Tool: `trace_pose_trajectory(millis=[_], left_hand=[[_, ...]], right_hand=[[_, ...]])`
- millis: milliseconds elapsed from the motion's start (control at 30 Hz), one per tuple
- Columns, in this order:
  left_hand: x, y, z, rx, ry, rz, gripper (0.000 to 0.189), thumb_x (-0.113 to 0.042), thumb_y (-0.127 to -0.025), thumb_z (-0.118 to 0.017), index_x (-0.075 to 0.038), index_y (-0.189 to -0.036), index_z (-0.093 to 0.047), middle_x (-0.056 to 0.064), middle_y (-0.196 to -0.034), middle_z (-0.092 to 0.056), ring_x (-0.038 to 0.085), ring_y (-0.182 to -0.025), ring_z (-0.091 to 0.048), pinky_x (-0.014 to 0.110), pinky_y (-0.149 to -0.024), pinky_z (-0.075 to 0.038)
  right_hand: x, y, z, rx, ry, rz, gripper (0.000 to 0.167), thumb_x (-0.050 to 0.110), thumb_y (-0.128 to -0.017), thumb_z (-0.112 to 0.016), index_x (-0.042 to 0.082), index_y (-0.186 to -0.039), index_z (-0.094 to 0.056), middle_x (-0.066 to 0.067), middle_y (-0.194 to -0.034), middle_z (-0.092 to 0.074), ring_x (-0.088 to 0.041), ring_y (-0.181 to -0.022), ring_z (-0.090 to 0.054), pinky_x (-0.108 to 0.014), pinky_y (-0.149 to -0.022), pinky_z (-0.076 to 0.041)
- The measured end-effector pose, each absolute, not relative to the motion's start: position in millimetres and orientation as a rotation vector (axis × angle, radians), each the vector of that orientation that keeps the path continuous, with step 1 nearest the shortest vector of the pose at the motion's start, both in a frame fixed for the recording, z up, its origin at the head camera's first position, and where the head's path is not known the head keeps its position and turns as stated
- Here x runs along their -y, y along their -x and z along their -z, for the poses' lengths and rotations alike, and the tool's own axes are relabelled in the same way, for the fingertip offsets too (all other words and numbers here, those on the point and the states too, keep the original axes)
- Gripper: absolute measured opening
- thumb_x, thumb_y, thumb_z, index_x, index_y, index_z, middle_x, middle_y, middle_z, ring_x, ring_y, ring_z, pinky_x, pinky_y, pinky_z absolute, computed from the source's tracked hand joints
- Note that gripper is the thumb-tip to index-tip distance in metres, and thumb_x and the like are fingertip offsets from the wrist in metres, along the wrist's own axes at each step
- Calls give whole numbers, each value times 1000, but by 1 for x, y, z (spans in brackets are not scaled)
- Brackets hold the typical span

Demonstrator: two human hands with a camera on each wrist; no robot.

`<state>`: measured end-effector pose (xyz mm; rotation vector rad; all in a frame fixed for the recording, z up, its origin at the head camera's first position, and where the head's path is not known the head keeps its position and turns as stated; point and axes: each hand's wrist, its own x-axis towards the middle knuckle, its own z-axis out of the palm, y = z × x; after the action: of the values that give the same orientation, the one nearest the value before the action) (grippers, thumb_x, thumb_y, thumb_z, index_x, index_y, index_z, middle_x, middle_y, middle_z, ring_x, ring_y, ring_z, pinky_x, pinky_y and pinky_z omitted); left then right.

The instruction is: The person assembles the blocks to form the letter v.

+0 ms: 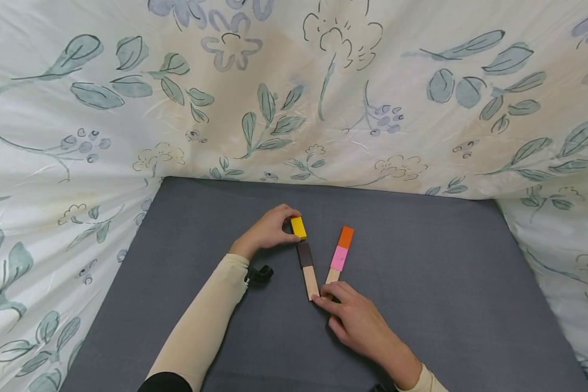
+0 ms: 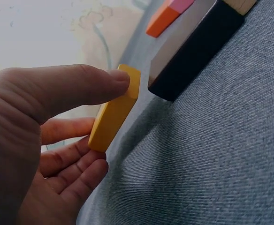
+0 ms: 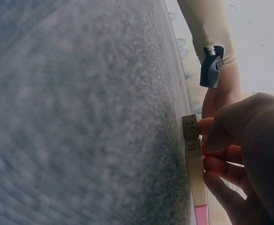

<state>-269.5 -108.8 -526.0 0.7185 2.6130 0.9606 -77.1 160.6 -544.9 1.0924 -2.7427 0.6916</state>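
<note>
My left hand (image 1: 270, 228) pinches a small yellow block (image 1: 298, 228) between thumb and fingers, just past the far end of a dark brown block (image 1: 305, 255). In the left wrist view a gap shows between the yellow block (image 2: 114, 112) and the dark block (image 2: 193, 54). A plain wooden block (image 1: 311, 283) continues the brown one toward me. My right hand (image 1: 357, 318) rests its fingertips at the near ends of this block and a second plain wooden block (image 1: 332, 275). Numbers 75 and 50 show on the wooden ends (image 3: 190, 127) in the right wrist view.
Beyond the second wooden block, a pink block (image 1: 340, 258) and an orange block (image 1: 345, 237) extend its row, so the two rows spread in a V. A grey cloth (image 1: 446, 283) covers the table. Floral curtains (image 1: 274, 109) hang around its back and sides.
</note>
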Motion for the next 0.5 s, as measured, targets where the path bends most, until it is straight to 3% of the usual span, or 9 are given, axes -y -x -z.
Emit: trace_pose_trajectory(millis=[500], left_hand=[[107, 267, 529, -2594, -751, -945, 62, -21, -92, -90, -2, -145, -65, 13, -139, -62, 28, -120, -61, 43, -108, -51]], right_hand=[[-159, 77, 544, 2797, -1063, -714, 52, 1, -87, -74, 17, -136, -79, 4, -129, -63, -13, -122, -57, -38, -92, -59]])
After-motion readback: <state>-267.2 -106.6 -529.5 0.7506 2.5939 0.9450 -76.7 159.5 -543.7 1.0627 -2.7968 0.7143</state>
